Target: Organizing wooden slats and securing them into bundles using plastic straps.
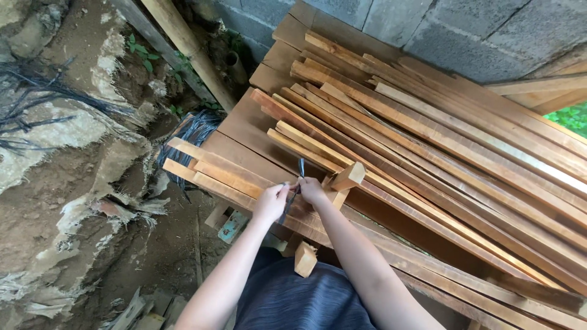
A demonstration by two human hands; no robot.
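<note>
My left hand (271, 201) and my right hand (312, 190) meet over the near end of a pile of long wooden slats (428, 146). Both pinch a thin dark strand, like a wire or cord (301, 168), that runs up from between the fingers across a slat. A short wooden block (347, 176) lies on the slats just right of my right hand. Another small block (305, 259) sits below the slats near my lap.
The slats rest on wide boards (244, 125) against a grey block wall (477, 30). A round wooden pole (189, 49) leans at the back left. Dirt ground with torn sacking (73, 153) and dark bundled strands (195, 131) lies to the left.
</note>
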